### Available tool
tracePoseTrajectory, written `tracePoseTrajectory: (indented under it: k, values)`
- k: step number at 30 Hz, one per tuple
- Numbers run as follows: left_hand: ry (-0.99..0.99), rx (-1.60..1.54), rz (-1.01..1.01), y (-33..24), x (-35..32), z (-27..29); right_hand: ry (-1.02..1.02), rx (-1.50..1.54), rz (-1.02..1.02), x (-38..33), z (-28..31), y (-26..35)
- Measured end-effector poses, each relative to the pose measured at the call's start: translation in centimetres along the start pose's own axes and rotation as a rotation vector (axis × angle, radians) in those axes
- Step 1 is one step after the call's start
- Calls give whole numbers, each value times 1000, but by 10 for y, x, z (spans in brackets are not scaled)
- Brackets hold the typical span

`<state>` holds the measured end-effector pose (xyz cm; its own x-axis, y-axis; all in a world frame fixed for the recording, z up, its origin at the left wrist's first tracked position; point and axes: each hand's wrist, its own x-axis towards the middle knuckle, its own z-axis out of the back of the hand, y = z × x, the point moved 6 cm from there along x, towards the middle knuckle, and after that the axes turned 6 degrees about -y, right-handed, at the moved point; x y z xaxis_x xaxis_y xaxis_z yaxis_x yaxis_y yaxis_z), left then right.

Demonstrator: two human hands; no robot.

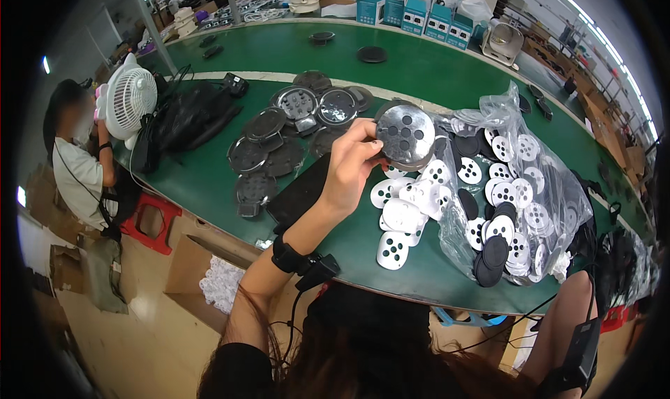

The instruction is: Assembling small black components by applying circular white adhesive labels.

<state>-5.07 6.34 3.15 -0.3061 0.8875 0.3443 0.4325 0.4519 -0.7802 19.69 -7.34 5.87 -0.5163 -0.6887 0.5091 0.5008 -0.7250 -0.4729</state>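
Note:
My left hand point(349, 163) is raised over the table, thumb and fingers closed on the edge of a round dark housing point(406, 134) with a shiny disc-shaped face marked by several dark round spots. Just below it lies a loose pile of white discs with holes point(402, 216). To the right, a clear plastic bag point(551, 189) spills white perforated discs point(500, 228) and black discs point(493, 254). My right arm point(558, 322) rises at the lower right beside the bag; its fingers cannot be made out.
Several dark round housings point(265, 124) lie stacked at left on the green table point(209, 163), near a black plastic bag point(199, 111) and white fan point(129, 99). A person point(80, 154) sits far left. Teal boxes point(415, 15) line the far side. A carton point(202, 273) stands below.

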Motion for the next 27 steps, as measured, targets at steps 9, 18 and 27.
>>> tracePoseTrajectory:
  k: [9, 18, 27]
  values:
    - [128, -21, -6, -3, 2, -10, 86, -91, -71, -6, 5, 5]
    - [200, 94, 0, -7, -9, -17, 536, 8, -524, -43, -17, -40]
    - [303, 325, -15, -3, -9, -22, -553, 30, -1673, -132, 62, -148]
